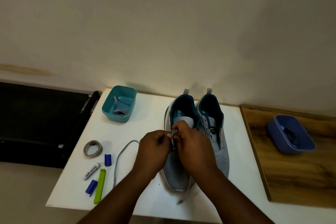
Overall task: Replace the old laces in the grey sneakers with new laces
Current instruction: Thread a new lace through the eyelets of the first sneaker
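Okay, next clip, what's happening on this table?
A person is working a grey lace at the eyelets of the left grey sneaker. The left hand and right hand both pinch it over the tongue, and its loose length trails across the white table. The right sneaker stands beside it, apparently with no lace. A teal tub and a blue tub each hold laces.

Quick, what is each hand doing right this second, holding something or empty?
Left hand: fingers curled, pinching the grey lace at the left sneaker.
Right hand: fingers curled, pinching the same lace over that sneaker.
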`<state>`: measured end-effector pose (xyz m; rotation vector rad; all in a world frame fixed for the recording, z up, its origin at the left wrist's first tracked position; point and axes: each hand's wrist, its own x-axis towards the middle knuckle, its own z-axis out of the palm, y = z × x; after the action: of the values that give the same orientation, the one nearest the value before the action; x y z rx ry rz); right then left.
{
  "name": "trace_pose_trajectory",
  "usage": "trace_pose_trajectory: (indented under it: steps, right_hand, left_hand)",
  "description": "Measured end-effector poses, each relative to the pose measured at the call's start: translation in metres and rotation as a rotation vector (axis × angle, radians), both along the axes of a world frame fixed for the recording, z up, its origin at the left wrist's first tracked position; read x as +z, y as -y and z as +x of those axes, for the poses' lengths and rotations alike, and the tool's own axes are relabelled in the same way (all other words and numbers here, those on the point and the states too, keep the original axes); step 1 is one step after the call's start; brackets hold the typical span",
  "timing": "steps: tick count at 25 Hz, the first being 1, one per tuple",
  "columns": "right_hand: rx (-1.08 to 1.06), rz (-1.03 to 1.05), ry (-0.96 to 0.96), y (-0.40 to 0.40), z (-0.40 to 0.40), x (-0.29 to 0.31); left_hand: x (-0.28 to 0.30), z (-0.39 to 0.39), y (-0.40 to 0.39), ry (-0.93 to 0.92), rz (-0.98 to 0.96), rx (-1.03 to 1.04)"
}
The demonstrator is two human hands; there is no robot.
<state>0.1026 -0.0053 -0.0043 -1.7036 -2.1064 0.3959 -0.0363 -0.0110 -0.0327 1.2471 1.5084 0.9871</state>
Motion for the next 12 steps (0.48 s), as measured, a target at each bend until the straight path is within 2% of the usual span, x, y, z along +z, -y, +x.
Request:
trace_pose_trajectory:
  steps: [2, 7, 12]
  right_hand:
    - [0.037, 0.007, 0.018, 0.001, 0.0, -0.001]
    - [0.085, -0.05, -0.02, -0.004, 0.012, 0.004]
    - [0.066, 0.048, 0.01, 0.0, 0.009, -0.006]
  left_hand:
    - [0.0, -0.003, -0.003, 0.082, -0.071, -0.003]
    - [-0.002, -0.01, -0.007, 0.065, -0.04, -0.025]
    - [-0.003, -0.011, -0.007, 0.139, -0.098, -0.046]
